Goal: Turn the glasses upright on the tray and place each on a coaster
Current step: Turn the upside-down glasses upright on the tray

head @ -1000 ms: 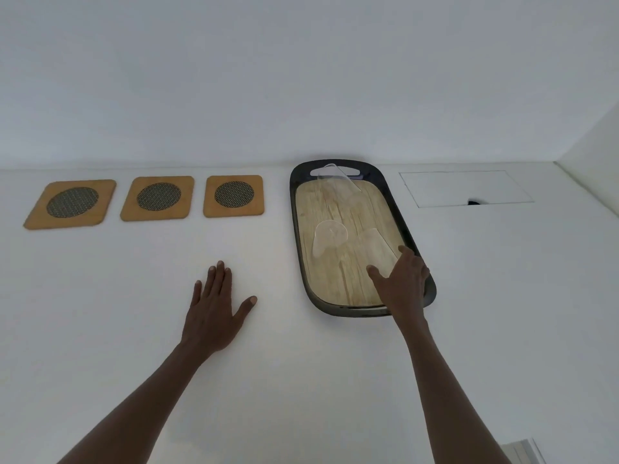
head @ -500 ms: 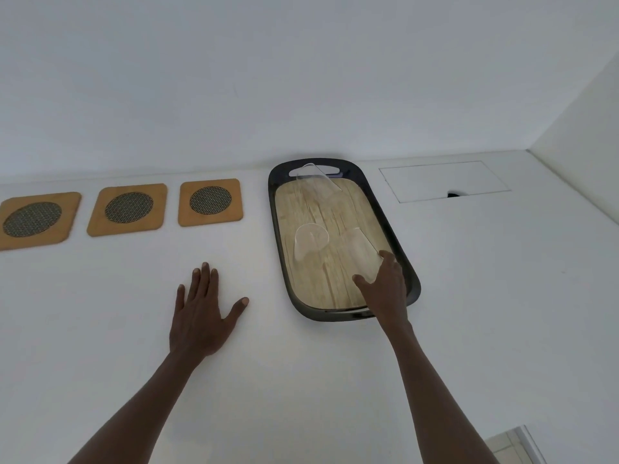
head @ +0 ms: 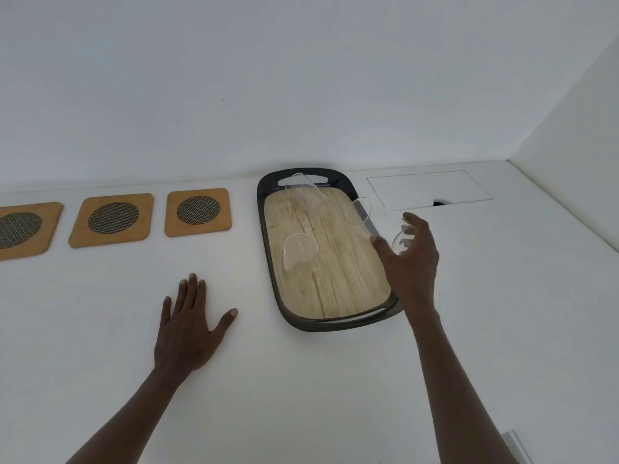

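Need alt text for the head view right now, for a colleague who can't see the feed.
The right hand lifts a clear glass, tilted, above the right edge of a wood-lined tray holding two more glasses. The left hand lies flat on the white table; three coasters sit in a row to the left.

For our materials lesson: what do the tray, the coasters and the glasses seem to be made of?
Tray: dark smooth rim, probably plastic; its floor shows pale wood grain, perhaps only printed.
Coasters: tan matte wood or bamboo, with dark woven mesh centres.
Glasses: clear and see-through; glass or plastic, hard to tell.

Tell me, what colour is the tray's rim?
Black, around a light wood-grain floor; the head view shows the tray clearly.
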A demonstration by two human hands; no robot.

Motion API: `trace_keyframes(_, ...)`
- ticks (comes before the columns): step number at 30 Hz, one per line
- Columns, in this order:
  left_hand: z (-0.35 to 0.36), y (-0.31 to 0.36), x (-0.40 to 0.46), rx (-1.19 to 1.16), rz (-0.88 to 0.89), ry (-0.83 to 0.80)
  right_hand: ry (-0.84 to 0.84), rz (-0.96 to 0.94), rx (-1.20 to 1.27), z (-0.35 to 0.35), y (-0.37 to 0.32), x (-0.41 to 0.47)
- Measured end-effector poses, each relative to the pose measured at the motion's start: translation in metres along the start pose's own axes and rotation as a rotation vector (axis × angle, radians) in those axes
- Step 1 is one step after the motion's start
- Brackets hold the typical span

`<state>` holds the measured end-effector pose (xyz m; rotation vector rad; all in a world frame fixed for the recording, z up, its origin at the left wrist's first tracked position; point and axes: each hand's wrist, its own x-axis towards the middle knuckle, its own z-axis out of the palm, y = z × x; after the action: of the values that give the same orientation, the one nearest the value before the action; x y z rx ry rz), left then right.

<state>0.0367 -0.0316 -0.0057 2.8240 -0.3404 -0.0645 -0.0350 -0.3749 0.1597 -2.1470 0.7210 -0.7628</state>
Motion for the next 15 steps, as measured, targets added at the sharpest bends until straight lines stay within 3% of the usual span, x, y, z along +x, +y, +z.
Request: trace_keyframes(15, 0.000, 0.001, -0.001, -0.016, -0.002, 0.020, 0.012, -0.142, -0.073, 0.007, -0.014, 0.028)
